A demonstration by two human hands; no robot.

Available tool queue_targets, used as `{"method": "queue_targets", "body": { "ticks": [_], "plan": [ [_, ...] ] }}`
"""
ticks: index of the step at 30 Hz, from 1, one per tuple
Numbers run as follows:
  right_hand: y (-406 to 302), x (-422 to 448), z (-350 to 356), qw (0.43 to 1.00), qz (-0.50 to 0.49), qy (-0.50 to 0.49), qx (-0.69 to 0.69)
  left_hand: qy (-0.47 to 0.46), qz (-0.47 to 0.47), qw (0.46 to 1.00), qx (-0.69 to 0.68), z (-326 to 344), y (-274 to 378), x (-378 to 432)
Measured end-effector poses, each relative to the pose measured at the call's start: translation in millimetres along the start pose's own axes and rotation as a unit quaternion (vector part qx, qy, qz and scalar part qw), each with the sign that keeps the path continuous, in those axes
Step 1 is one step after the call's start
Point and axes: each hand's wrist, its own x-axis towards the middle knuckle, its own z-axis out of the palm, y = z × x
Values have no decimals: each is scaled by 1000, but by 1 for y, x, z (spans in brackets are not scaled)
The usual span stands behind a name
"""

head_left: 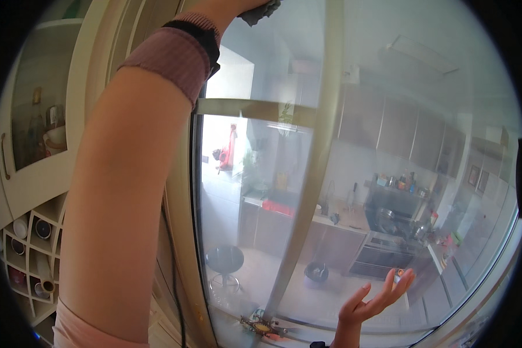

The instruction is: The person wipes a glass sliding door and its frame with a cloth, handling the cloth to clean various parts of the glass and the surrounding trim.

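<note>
My left arm reaches up across the left of the view, a black watch strap over its purple cuff. My left hand (243,3), partly cut off by the top edge, holds a crumpled grey cloth (261,13) at the upper part of a framed glass panel (269,56). At the lower right my right hand (376,298) is raised before the glass, fingers apart, with nothing seen in it; whether it touches the glass I cannot tell. A metal frame bar (315,165) runs upright between the panes. A decorative ornament (263,326) is low on the bar.
Left stand a glass-door cabinet (76,152) and a lattice bottle rack (30,256). A dark cable (174,269) hangs beside the door frame. Through the glass show a round stool (225,259), a bin (316,276), a stove (380,256) and kitchen cabinets (396,126).
</note>
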Motion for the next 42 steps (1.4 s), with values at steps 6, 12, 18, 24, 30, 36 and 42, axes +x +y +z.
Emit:
{"method": "queue_targets", "body": {
  "ticks": [6, 12, 18, 24, 30, 36, 42],
  "plan": [
    [-12, -4, -3, 1000, -5, 7, 1, -209, 29, 972, -107, -22, 13, -80],
    [-24, -9, -4, 999, 23, 26, 41, -51, 121, 983, -125, -88, 53, -253],
    [-31, -14, -7, 999, -1, 27, 32, -265, 125, 950, -110, -162, 78, -444],
    [-29, -9, -21, 999, -11, 28, 35, -278, 159, 935, -156, -184, 90, -485],
    [-9, -2, -34, 999, -16, 28, 35, -229, 162, 945, -170, -142, 107, -305],
    [7, 1, -32, 999, -22, 11, 42, 8, 227, 969, -97, -55, 95, -105],
    [17, -7, -19, 999, -24, 5, 24, -14, 168, 983, -65, -12, 95, -18]
  ]
}}
